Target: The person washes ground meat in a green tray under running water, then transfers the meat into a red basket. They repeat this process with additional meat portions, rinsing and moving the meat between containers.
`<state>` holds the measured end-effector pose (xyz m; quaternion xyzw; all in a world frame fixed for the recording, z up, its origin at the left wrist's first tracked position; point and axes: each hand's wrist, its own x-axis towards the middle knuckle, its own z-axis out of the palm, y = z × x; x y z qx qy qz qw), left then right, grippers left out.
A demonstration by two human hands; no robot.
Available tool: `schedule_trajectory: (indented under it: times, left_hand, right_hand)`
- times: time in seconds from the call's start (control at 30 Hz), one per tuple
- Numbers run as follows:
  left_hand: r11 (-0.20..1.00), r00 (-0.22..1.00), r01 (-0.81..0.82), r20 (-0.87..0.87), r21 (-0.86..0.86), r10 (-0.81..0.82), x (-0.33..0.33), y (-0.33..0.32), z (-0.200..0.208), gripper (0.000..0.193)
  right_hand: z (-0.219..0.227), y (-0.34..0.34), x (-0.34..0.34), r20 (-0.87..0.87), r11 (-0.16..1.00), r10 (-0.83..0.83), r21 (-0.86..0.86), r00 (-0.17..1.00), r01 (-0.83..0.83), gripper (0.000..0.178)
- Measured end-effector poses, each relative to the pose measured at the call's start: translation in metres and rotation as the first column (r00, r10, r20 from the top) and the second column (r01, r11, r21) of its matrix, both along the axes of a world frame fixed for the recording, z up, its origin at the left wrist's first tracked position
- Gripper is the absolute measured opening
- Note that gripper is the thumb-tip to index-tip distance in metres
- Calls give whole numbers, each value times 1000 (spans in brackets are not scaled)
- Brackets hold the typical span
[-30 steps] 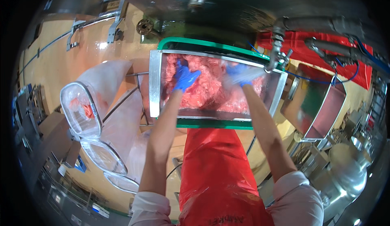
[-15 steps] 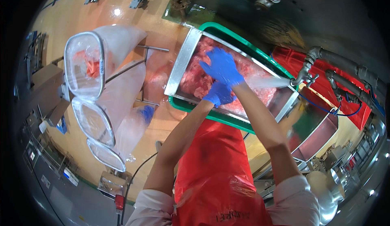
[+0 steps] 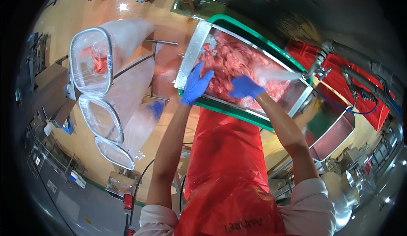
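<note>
A steel tray (image 3: 189,59) with a green rim stands in front of me, filled with pink raw meat (image 3: 237,60). My left hand (image 3: 195,83), in a blue glove, rests on the tray's near left edge with its fingers spread. My right hand (image 3: 246,86), also in a blue glove, lies curled on the meat near the tray's front. A water jet (image 3: 277,74) sprays from a tap (image 3: 316,68) at the right onto the meat beside my right hand. I wear a red apron (image 3: 227,164).
Three plastic-lined bins stand at my left: the far bin (image 3: 91,62) holds some red scraps, the middle bin (image 3: 101,117) and the near bin (image 3: 114,153) look unfilled. A red crate (image 3: 343,87) and pipes (image 3: 364,66) are at the right. A second steel tray (image 3: 335,134) sits lower right.
My view has swung left. My left hand moved from the meat to the tray's near left edge. My right hand drew back toward the tray's front.
</note>
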<state>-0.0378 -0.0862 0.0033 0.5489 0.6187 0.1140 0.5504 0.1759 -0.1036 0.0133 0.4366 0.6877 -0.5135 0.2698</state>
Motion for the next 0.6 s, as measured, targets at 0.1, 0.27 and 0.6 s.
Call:
schedule_trajectory:
  times: [0.1, 0.27, 0.6]
  left_hand:
    - [995, 989, 77, -124, -57, -84, 6, 2, -41, 82]
    - [891, 979, -200, -114, -408, 168, 29, 7, -98, 95]
    - [225, 542, -160, 105, -961, 834, 80, -39, -109, 48]
  right_hand:
    - [-11, -107, 58, -331, 826, -442, 211, 833, 522, 31]
    - [-42, -186, 108, -376, -141, -926, 247, -40, 959, 32]
    - [-95, -107, 20, 9, -603, -673, -587, -740, 541, 37]
